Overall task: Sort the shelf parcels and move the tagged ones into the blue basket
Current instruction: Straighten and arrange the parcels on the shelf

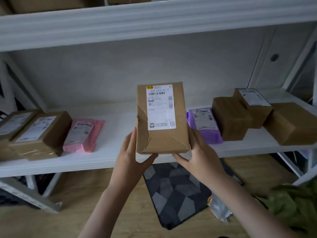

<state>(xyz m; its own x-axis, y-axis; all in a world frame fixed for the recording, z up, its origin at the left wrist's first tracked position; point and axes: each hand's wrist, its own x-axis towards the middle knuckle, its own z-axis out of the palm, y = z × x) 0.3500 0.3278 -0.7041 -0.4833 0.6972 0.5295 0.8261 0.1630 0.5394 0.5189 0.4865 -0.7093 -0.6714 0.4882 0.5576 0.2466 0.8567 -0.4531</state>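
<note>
White shelf spans the frame, parcels at both ends not yet sorted. At centre I hold the labelled brown parcel upright, my left hand and right hand clasping its lower corners. No blue basket shows.

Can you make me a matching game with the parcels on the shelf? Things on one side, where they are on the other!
Things:
1. pink bag
2. purple bag
3. creased box
4. mat

Places:
A. held up in both hands
B. on the floor under the shelf
C. on the shelf, left of the hands
D. on the shelf, right of the hands

Pairs: 1-C, 2-D, 3-A, 4-B. The left hand and right hand grip the box's bottom corners.
</note>
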